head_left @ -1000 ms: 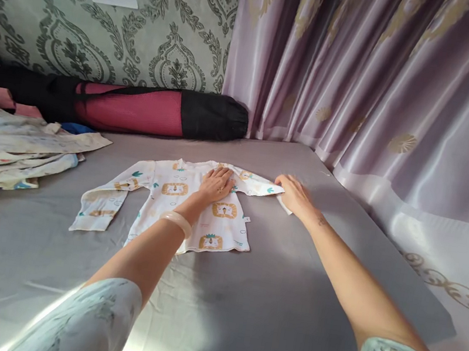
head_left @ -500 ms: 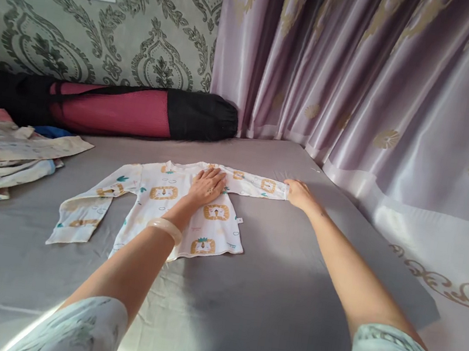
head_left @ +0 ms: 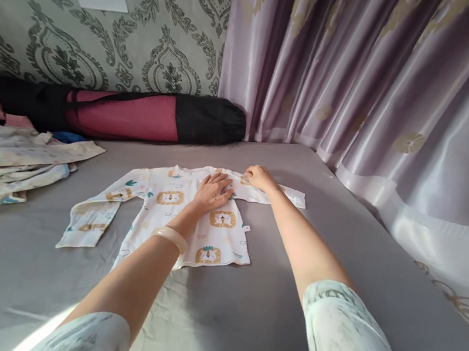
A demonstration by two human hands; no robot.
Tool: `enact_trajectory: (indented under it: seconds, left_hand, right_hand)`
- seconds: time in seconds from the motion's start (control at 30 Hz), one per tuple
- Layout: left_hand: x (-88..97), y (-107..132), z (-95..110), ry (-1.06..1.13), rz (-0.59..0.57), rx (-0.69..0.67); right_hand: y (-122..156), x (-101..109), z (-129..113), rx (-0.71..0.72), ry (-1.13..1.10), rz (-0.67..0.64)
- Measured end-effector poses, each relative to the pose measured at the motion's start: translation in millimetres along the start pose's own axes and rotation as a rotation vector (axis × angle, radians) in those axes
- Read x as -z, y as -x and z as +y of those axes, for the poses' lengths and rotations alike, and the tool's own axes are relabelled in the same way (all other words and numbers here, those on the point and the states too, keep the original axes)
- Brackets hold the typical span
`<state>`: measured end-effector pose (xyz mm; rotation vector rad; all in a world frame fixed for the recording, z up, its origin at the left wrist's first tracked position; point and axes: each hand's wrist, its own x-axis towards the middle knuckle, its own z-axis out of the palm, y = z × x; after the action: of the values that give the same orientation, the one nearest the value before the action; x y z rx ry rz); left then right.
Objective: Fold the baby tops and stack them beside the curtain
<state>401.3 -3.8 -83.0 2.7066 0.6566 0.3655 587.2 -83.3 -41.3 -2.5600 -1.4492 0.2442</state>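
Note:
A small white long-sleeved shirt point(head_left: 182, 226) with tan lion faces and green leaves lies spread on the bed. My left hand point(head_left: 214, 192) rests flat on its upper chest near the right shoulder, fingers stretched out. On that wrist is a pale bangle point(head_left: 170, 238). My right hand point(head_left: 259, 178) has its fingers pinched together at the upper edge of the right sleeve point(head_left: 297, 199), close to the shoulder. The forearm covers part of that sleeve, whose cuff lies free beyond it. The left sleeve point(head_left: 98, 210) bends down toward me.
A pile of clothes point(head_left: 9, 163) lies on the left of the grey-sheeted bed point(head_left: 247, 320). Against the patterned wall rests a long black and dark pink mesh bag point(head_left: 128, 115). Purple curtains point(head_left: 363, 95) hang along the right side.
My right hand has let go of the cuff and moved left along the sleeve toward the shoulder. The left hand stays flat on the shirt. The view has shifted slightly left.

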Motion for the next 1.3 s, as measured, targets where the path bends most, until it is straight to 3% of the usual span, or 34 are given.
enact_trajectory:
  seconds: [0.23,0.43,0.57,0.7,0.87,1.0,1.07,1.17,1.3]
  left_hand:
    - [-4.3,-2.9,-6.8,-0.002,-0.028,-0.01]
    - [-1.8,-1.5,0.9,-0.061,-0.075,0.01]
    - [-2.1,-1.2,4.0,-0.075,-0.081,0.021]
    - [-4.9,-1.1,2.3,-0.082,-0.075,0.019]
    - [-5.2,-0.4,2.0,-0.07,-0.057,0.01]
    - [-3.4,-0.1,3.8,-0.073,-0.062,0.015]
    - [-2.8,-0.1,4.3,-0.076,-0.067,0.018]
    - [-2.5,-0.2,4.5,-0.075,-0.08,0.013]
    - [-1.1,0.1,5.1,-0.075,-0.104,0.023]
  right_hand:
    - [-13.3,2.1,-17.2,-0.03,0.044,-0.117]
    - [-0.2,-11.8,-18.9,0.062,0.149,0.12]
    - [4.1,-16.4,-9.7,0.059,0.12,0.144]
    - [14.5,0.6,26.1,-0.052,0.06,0.042]
    - [37.7,32.6,100.3,-0.196,0.038,-0.07]
    - [55.9,42.8,143.1,-0.335,-0.212,-0.139]
    - [61.9,40.6,148.2,-0.403,-0.428,-0.1]
    - [63.7,32.5,138.7,-0.498,-0.692,0.068]
    - [57.2,21.1,119.1,-0.582,-0.605,0.297]
